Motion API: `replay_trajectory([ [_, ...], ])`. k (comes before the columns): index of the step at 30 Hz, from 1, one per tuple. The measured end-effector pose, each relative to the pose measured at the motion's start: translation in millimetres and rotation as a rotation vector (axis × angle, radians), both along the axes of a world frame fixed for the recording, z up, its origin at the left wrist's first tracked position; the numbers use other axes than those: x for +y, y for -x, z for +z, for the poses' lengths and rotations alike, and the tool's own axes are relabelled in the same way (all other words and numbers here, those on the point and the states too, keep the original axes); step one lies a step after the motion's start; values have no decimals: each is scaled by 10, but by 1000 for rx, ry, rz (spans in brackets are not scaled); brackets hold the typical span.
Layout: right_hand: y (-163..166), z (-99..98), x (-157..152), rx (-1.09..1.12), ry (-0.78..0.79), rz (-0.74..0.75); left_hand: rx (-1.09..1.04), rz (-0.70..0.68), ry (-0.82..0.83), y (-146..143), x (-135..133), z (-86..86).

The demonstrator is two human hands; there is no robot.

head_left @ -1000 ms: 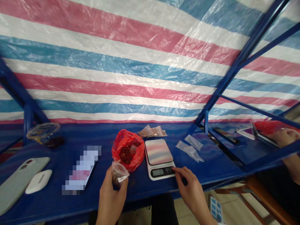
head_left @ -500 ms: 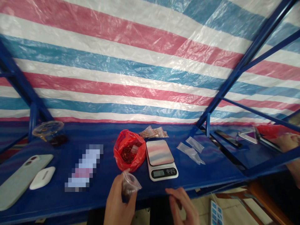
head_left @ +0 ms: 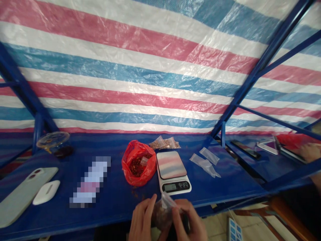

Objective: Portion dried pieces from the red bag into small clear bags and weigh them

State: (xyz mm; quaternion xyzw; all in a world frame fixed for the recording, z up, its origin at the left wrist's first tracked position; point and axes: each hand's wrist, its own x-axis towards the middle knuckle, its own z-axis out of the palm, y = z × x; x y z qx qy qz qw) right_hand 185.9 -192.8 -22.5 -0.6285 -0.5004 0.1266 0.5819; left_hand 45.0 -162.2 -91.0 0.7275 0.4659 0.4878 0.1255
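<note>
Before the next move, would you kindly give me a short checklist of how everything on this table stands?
1. Clear zip bag held: ok, between the left hand and right hand.
2. Its top sealed: cannot tell, the fingers partly cover it.
3. Red plastic bag open: ok, its mouth gapes and reddish-brown pieces show inside.
4. Digital scale reading: cannot tell, the digits on the display are too small.
5. Flat clear bags nearby: ok, two lie right of the scale.
6. Table clean: not ok, specks lie in front of the red bag.
</note>
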Motion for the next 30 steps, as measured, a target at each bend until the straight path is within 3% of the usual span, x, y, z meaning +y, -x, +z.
replay_trajectory([
  [5,-636,360,792,77,102,64,-24,64,-12,29,6,141],
  [10,-996,337,1332,-245,161,-25,-35,167,-26,100,-20,153],
  [13,-1134,252,1364,-323,100,-154,31,160,-58,258,55,219],
  [20,-1306,-106,1215,-67,-47,-377,154,62,-40,544,476,491],
  [26,-1284,-194,1160,42,-62,-423,141,141,-92,697,894,502],
  [30,-1289,-192,1157,72,-33,-408,112,253,-163,712,952,467],
])
